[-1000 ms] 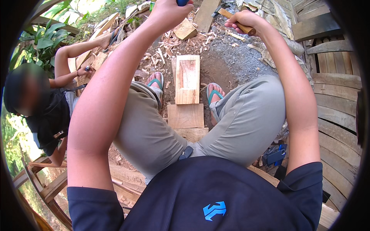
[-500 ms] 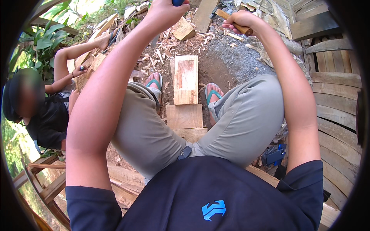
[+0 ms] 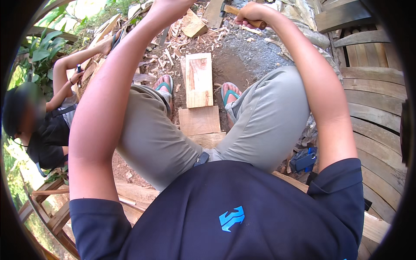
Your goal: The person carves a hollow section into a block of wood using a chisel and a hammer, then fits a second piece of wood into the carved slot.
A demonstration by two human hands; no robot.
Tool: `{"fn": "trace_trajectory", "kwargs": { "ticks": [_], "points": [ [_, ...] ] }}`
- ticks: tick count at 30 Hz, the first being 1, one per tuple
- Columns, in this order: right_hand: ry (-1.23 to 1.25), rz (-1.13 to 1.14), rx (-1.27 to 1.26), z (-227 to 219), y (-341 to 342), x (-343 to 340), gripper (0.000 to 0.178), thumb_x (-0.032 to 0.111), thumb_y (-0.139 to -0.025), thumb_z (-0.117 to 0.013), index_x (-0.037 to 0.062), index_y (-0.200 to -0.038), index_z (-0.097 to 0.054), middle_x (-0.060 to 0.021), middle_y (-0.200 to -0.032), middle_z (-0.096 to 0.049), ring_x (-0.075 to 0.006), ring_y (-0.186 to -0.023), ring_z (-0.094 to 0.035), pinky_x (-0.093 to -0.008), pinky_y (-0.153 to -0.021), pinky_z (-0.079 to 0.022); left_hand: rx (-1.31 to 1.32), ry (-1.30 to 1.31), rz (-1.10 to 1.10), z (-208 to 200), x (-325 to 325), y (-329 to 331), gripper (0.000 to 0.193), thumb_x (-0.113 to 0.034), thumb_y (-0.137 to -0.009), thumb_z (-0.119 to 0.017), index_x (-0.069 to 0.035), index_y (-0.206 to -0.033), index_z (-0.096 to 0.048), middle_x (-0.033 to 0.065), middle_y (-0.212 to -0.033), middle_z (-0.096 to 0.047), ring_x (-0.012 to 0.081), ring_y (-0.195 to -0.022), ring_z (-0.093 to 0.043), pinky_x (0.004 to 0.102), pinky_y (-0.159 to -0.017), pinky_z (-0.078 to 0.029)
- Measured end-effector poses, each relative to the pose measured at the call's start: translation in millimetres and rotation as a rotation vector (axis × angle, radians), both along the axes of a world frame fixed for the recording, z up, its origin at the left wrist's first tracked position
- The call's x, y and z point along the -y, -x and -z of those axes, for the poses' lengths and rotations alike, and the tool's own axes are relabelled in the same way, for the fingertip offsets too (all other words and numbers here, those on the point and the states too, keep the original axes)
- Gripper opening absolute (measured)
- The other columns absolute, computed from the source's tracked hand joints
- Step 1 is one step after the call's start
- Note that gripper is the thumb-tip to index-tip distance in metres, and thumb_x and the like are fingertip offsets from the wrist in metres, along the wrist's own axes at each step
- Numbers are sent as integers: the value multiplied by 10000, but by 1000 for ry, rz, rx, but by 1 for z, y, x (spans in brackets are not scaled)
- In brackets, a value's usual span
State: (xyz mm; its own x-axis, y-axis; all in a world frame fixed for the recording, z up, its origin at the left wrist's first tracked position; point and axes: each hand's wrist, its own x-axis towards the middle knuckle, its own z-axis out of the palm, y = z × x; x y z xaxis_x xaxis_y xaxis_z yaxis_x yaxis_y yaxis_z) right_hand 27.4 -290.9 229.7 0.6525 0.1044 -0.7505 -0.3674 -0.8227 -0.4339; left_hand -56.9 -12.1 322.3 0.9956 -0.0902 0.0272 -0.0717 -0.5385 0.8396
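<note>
My right hand (image 3: 251,14) is wrapped round the wooden handle of a hammer (image 3: 258,24), whose dark metal head points left near the top edge. Cut off by the top edge, my left hand (image 3: 175,4) is closed. A grey flat chisel blade (image 3: 164,35) shows just below its wrist; the handle is out of view now. Both hands are raised beyond a pale wooden block (image 3: 199,97) with a shallow rectangular recess in its upper face. It lies between my feet, apart from both hands, its near end against a flat board (image 3: 199,120).
Wood chips and a cut wood chunk (image 3: 193,24) lie on the ground ahead. At left another person (image 3: 47,134) sits holding a small dark tool. A slatted wooden wall (image 3: 372,91) stands at right. A dark phone (image 3: 303,160) lies by my right thigh.
The whole view has shifted, so the block and my arms sit higher and further left. The blue handle end in my left hand has left the picture. The other person's tool now points upward.
</note>
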Motion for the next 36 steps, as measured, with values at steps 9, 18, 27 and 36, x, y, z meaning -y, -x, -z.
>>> {"fn": "trace_trajectory", "kwargs": {
  "ticks": [9, 18, 27, 36],
  "points": [
    [0, -91, 234, -35, 37, -23, 276, 36, -878, -679, -45, -1138, -639, -46, -728, -632, -72, -513, -526, -260, -453, -483, -18, 126, -76, -30, -17, 20, 335, -212, -937, -592, -46, -1226, -561, 51, -849, -607, 136, -677, -600, 308, -608, -526],
    [66, -283, 177, -43, 62, -33, 680, 27, -864, -695, 50, -1487, -424, -72, -798, -635, -113, -568, -529, -298, -484, -466, 90, 60, 78, 17, -75, 7, 320, -236, -945, -724, -16, -1163, -647, 46, -925, -683, 140, -779, -662, 300, -687, -546],
    [147, -446, -7, -58, 79, -39, 753, 14, -876, -688, 125, -1547, -365, -89, -855, -670, -137, -612, -536, -326, -546, -459, 36, -351, 108, 34, -117, 68, 245, -234, -857, -823, -99, -1044, -741, 37, -905, -752, 148, -885, -714, 317, -794, -549],
    [230, -459, -36, -49, 68, -29, 770, 74, -890, -714, 199, -1560, -355, -72, -838, -657, -130, -600, -527, -317, -534, -488, -70, -343, 197, 44, -112, 94, 302, -208, -822, -818, -92, -1087, -727, 109, -944, -760, 236, -901, -734, 374, -796, -551]
  ]
}}
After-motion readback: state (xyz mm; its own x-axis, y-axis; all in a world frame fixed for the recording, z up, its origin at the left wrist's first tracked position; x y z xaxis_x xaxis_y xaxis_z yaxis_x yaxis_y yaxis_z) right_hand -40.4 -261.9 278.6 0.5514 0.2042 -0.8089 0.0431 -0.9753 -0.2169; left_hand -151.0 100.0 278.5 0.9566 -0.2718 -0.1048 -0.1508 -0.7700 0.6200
